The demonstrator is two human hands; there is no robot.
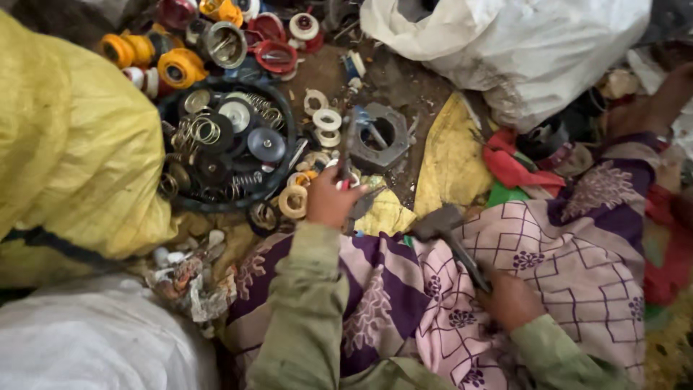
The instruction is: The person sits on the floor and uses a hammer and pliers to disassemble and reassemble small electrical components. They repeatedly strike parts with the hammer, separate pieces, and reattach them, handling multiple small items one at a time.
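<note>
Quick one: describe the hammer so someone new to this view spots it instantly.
Start at the pink and purple patterned cloth across the person's lap. The right hand grips a dark handle rising up-left to the hammer, its grey metal head lying near the yellow cloth. It is the only long-handled tool among round parts.

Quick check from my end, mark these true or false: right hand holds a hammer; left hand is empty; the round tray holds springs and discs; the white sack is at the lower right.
1. The right hand holds a hammer. True.
2. The left hand is empty. False: it grips a small metal tool.
3. The dark round tray holds springs and discs. True.
4. The white sack lies at the lower right. False: it is at the upper right.
</note>
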